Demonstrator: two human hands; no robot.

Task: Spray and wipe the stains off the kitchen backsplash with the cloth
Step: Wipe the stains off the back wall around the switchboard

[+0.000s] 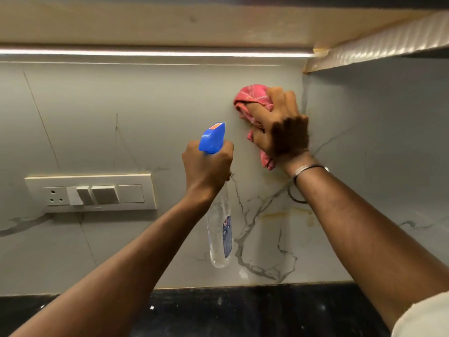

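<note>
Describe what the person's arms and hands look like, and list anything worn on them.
Both forearms are bare, with no gloves on either hand. The right hand has a thin silver metal bangle around the wrist. The left hand shows no jewellery or watch on its visible side. A pale cream fabric sleeve edge appears near the right upper arm at the frame's lower right corner. No tattoos or markings are visible.

Hidden, cropped and blurred parts

The left hand (207,166) covers the spray bottle (220,229) neck and trigger; its label print is too small to read. The right hand (279,130), motion-blurred, hides much of the pink cloth (250,98) and the backsplash (145,117) beneath. Both forearms run off frame at 6 o'clock. At 3 o'clock, the right forearm masks part of the yellowish stains (286,214).
</note>
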